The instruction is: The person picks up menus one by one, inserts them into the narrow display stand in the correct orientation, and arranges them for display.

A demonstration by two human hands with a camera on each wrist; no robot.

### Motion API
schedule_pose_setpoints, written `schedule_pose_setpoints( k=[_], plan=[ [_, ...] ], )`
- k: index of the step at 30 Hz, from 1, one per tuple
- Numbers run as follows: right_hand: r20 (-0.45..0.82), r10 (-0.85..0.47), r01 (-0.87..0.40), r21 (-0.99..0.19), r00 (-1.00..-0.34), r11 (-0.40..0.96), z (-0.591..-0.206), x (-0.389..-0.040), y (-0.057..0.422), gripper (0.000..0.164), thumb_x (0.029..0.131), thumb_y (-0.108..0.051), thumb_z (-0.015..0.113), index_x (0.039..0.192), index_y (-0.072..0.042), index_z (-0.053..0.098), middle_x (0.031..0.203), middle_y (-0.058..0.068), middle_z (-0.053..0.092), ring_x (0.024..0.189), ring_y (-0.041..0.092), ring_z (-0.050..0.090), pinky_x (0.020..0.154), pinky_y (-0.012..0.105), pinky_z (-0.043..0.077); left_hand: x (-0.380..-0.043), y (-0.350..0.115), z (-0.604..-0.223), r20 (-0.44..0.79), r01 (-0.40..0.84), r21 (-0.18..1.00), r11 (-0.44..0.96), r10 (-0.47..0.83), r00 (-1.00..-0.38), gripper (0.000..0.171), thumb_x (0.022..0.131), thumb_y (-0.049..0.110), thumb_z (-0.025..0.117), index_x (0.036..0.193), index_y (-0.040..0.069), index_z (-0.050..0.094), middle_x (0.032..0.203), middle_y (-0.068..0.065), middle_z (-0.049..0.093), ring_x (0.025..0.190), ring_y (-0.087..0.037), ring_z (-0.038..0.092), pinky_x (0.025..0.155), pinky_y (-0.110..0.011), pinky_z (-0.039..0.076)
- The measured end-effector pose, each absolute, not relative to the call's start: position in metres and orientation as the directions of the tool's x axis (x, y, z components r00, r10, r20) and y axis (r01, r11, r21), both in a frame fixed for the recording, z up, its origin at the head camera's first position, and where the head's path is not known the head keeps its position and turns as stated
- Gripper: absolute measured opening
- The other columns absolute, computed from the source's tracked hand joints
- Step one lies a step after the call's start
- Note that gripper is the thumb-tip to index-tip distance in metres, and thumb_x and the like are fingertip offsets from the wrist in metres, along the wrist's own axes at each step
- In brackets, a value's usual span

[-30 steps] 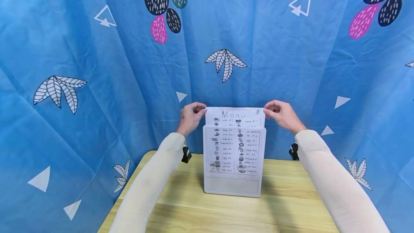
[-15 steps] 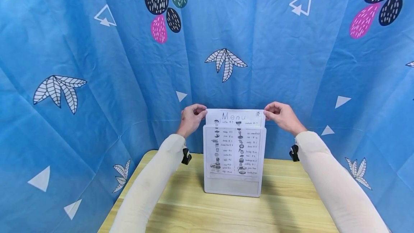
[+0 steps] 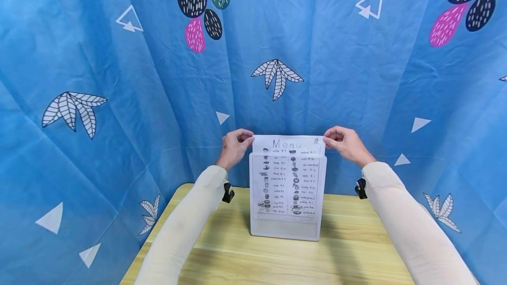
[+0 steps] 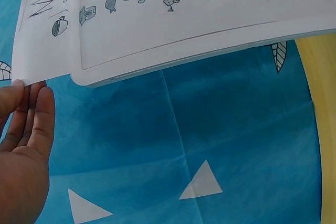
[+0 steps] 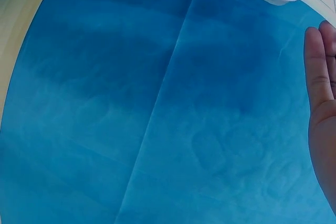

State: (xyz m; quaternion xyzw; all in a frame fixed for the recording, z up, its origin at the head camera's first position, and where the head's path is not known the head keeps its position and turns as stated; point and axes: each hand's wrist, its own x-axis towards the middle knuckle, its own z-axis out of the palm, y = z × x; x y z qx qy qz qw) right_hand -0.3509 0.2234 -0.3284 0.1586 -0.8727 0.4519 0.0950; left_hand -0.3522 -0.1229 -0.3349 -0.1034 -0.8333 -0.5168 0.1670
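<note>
A paper menu [image 3: 288, 145] with handwritten items and small drawings stands partly inside a clear, white-edged upright sign holder [image 3: 283, 228]. Its top strip, with the word "Menu", sticks out above the holder's upper edge. My left hand [image 3: 233, 147] pinches the paper's top left corner between thumb and fingers. At the top right corner, my right hand [image 3: 347, 144] pinches the sheet the same way. In the left wrist view the thumb and fingertips meet at the corner of the paper [image 4: 44, 51]. The right wrist view shows only part of the right hand [image 5: 323, 108], its grip cut off.
The holder stands on a light wooden table [image 3: 222, 250]. Close behind it hangs a blue patterned curtain [image 3: 277, 113], which also runs along both sides. Each wrist wears a black strap mount [image 3: 228, 192].
Both hands have moved slightly down with the menu, so less of the paper shows above the holder. The holder has stayed in place.
</note>
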Motion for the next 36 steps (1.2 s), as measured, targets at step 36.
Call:
schedule_pose_setpoints(
  k=[36],
  plan=[
    [0.253, -0.202, -0.324, -0.737, -0.946, 0.593, -0.340, -0.340, 0.224, 0.023, 0.101, -0.022, 0.062, 0.111, -0.001, 0.065, 0.103, 0.018, 0.068, 0.094, 0.029, 0.066, 0.084, 0.041, 0.050, -0.349, -0.126, -0.345, 0.408, 0.364, 0.762, 0.535, 0.039, -0.912, 0.013, 0.096, 0.016, 0.070, 0.100, 0.006, 0.077, 0.092, -0.006, 0.072, 0.084, -0.021, 0.065, 0.075, -0.036, 0.055]
  ],
)
